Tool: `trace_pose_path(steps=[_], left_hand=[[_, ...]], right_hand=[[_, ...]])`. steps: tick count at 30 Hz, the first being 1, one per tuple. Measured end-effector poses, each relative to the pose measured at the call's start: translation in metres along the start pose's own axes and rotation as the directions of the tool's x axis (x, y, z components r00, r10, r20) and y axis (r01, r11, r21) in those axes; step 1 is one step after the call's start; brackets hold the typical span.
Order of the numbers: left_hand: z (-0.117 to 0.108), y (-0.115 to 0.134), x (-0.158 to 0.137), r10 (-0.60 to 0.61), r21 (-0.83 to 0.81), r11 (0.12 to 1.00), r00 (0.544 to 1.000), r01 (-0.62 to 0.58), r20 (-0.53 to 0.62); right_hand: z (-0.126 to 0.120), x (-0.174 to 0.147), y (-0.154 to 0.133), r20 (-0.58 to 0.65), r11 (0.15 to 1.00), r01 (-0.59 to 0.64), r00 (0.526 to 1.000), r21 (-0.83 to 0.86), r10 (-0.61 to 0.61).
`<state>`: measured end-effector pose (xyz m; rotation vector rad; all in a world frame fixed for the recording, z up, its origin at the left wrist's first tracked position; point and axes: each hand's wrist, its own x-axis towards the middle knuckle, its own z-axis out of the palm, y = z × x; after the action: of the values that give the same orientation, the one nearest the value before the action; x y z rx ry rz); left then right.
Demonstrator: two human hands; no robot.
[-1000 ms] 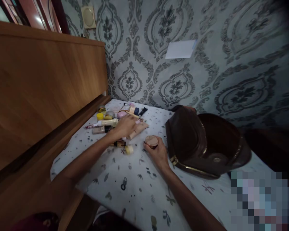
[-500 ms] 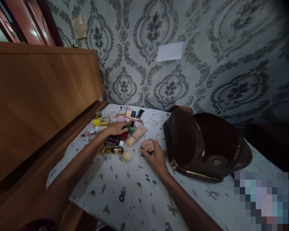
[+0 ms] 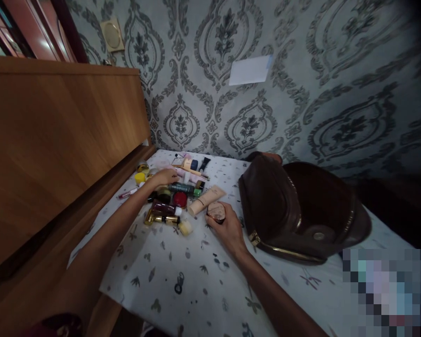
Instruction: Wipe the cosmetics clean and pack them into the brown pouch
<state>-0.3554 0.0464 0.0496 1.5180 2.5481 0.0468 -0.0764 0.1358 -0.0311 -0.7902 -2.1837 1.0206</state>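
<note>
My right hand (image 3: pixel 228 229) is closed round a small round jar (image 3: pixel 216 212) with a marbled pinkish lid, held just above the cloth. My left hand (image 3: pixel 165 177) reaches into a pile of cosmetics, beside a pink tube (image 3: pixel 192 176); its fingertips are hidden, so I cannot tell whether it grips anything. Nearer me lie a dark green tube (image 3: pixel 181 188), a round red case (image 3: pixel 180 200) and a dark purple bottle (image 3: pixel 164 208) with a white cap. A beige squeeze tube (image 3: pixel 206 200) rests between the pile and my right hand.
A brown leather bag (image 3: pixel 270 210) with its gold zip undone stands on the right of the patterned cloth (image 3: pixel 196 271). Wooden furniture (image 3: pixel 63 121) rises along the left. Behind is a papered wall (image 3: pixel 210 107). A yellow-capped item (image 3: pixel 139 178) and a gold tube (image 3: pixel 166 220) lie around the pile.
My left hand has drawn back slightly up and to the left, uncovering the dark green tube and red case. The beige tube has shifted right. My right hand still holds the jar.
</note>
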Motion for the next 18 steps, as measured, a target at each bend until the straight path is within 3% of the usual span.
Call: trace_pose_path(steps=[6, 10, 14, 18], left_hand=[[0.01, 0.03, 0.022, -0.12, -0.072, 0.99, 0.992, 0.117, -0.039], [0.0, 0.039, 0.018, -0.153, -0.143, 0.982, 0.971, 0.127, -0.185], [-0.027, 0.048, -0.004, -0.109, -0.194, 0.981, 0.91, 0.032, -0.401], [-0.02, 0.084, -0.04, 0.028, -0.204, 0.973, 0.928, -0.111, -0.371]], right_hand=[[-0.002, 0.0, -0.004, 0.01, 1.0, 0.01, 1.0, 0.0, -0.01], [-0.002, -0.001, -0.005, 0.007, 0.999, 0.034, 0.999, -0.001, -0.034], [-0.001, -0.002, -0.005, -0.002, 0.999, 0.036, 0.999, -0.014, -0.036], [-0.001, -0.002, -0.004, -0.006, 0.999, 0.05, 0.999, -0.014, -0.05]])
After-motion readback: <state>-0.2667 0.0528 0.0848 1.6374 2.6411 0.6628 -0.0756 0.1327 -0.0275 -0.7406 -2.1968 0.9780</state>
